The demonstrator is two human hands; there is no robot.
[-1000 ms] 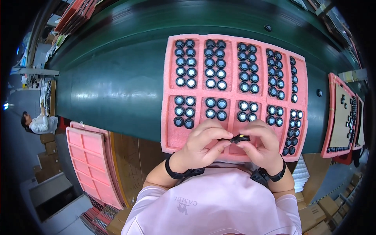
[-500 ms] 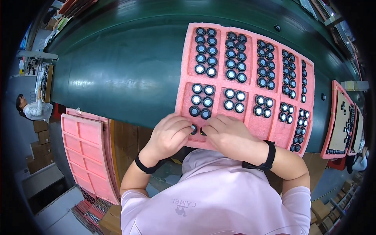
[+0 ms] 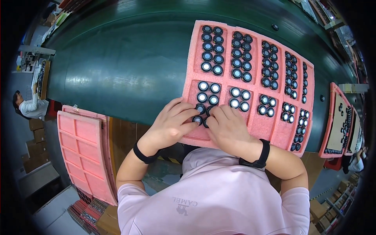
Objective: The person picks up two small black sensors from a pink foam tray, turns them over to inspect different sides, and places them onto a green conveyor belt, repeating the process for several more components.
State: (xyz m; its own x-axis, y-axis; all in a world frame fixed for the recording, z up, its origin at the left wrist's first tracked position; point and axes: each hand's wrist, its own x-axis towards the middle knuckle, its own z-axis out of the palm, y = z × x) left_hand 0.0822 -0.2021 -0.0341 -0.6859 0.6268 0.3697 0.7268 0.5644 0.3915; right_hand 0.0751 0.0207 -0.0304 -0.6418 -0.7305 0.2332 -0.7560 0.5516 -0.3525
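A pink foam tray (image 3: 190,74) with compartments lies on the green surface before me. It holds several small round black parts (image 3: 218,49) with pale round centres, set in paired columns. Over the near left compartment, my left hand (image 3: 172,120) is closed, its fingertips on a black part (image 3: 198,119) at the bottom of the left column. Beside it, my right hand (image 3: 229,125) curls its fingers round a similar part in the right column, mostly hidden under them. Both hands sit close together, inside the compartment's outline.
A green worktop (image 3: 125,74) runs across behind the tray, with a loose black part (image 3: 275,27) at the back and another (image 3: 322,97) at the right. Pink trays (image 3: 80,137) lean at the left. Another tray (image 3: 327,129) stands far right. A person (image 3: 29,103) is at far left.
Both hands have moved up and farther from me with the parts, against the row above in the compartment. The tray's left side sits slightly further right.
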